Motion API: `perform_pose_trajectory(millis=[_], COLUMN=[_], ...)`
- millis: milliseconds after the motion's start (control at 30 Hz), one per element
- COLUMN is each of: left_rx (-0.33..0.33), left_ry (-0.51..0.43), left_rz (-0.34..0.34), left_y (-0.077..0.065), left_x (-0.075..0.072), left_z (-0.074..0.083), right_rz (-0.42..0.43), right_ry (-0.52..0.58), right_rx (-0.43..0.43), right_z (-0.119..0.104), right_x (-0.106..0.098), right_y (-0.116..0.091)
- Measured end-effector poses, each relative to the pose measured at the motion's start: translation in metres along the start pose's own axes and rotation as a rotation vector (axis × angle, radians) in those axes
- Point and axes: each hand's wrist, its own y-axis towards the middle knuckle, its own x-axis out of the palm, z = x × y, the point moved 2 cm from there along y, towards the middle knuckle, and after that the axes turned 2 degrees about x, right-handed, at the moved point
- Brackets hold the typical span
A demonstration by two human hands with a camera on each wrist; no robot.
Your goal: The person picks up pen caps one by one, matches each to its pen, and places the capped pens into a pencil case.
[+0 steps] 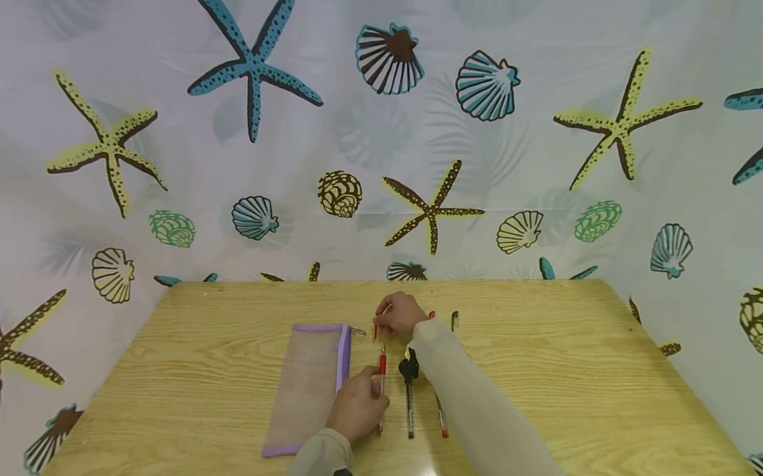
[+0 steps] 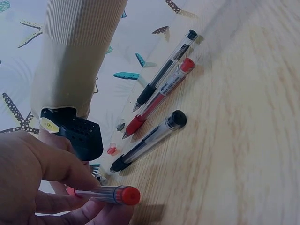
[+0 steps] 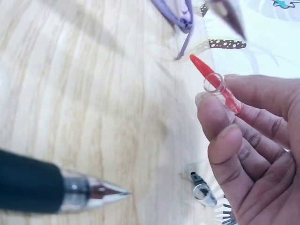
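Note:
My left hand pinches an uncapped red pen, its tip pointing toward the back of the table. In the left wrist view the pen's red end plug sticks out past the fingers. Just beyond that tip, my right hand holds a red pen cap between thumb and fingers. The cap is clear with a red clip, and its round opening shows in the right wrist view. Cap and pen are apart. To the right of the held pen lies an uncapped black pen, partly covered by the right wrist's camera.
A mesh pouch with purple trim lies left of the hands. Another red pen and black pen lie farther right, partly behind the right sleeve in the head view. A loose red cap and black cap lie beyond them.

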Motion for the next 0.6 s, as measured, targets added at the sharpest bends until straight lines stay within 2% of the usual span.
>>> perform_pose_trajectory(millis=[600], left_rx=[0.016], left_ry=[0.018], left_rz=[0.011], left_y=[0.001], left_x=[0.0], left_z=[-0.003], right_rz=[-0.003], right_ry=[0.069], right_rx=[-0.077], right_z=[-0.005], right_x=[-0.006], right_y=[-0.015])
